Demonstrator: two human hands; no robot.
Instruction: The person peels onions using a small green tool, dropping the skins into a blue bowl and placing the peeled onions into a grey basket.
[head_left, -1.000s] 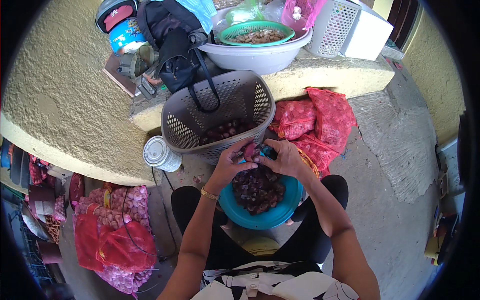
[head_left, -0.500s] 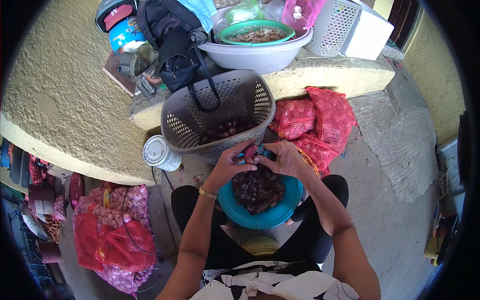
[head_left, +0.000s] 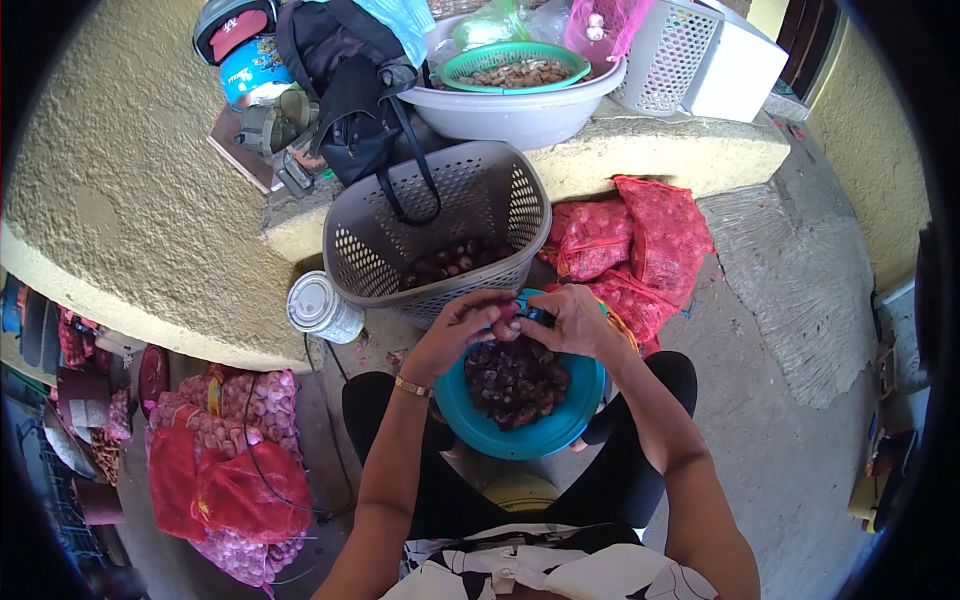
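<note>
Over the far part of a turquoise basin [head_left: 452, 408], my left hand [head_left: 452, 338] is closed on a reddish-purple onion [head_left: 507, 322]. My right hand [head_left: 580, 322] meets it from the other side, fingers pinched; a dark bit shows by its fingertips, too small to name. Dark purple onion skins or small onions [head_left: 515, 385] fill the middle of the basin, which sits between my knees. Just beyond my hands stands a grey perforated basket [head_left: 362, 220] with several dark red onions [head_left: 455, 262] at its bottom.
Red net sacks [head_left: 665, 235] lie right of the basket. A lidded can [head_left: 318, 305] stands to its left. Pink bulbs in a net sack [head_left: 265, 400] lie at left, beside a dark cable. A ledge [head_left: 680, 165] behind bears a lilac tub [head_left: 500, 118] and a black bag [head_left: 355, 130].
My hands have shifted slightly and the onion has turned between the fingers. My right fingertips have drawn a little away from it. The basin and basket stay in place.
</note>
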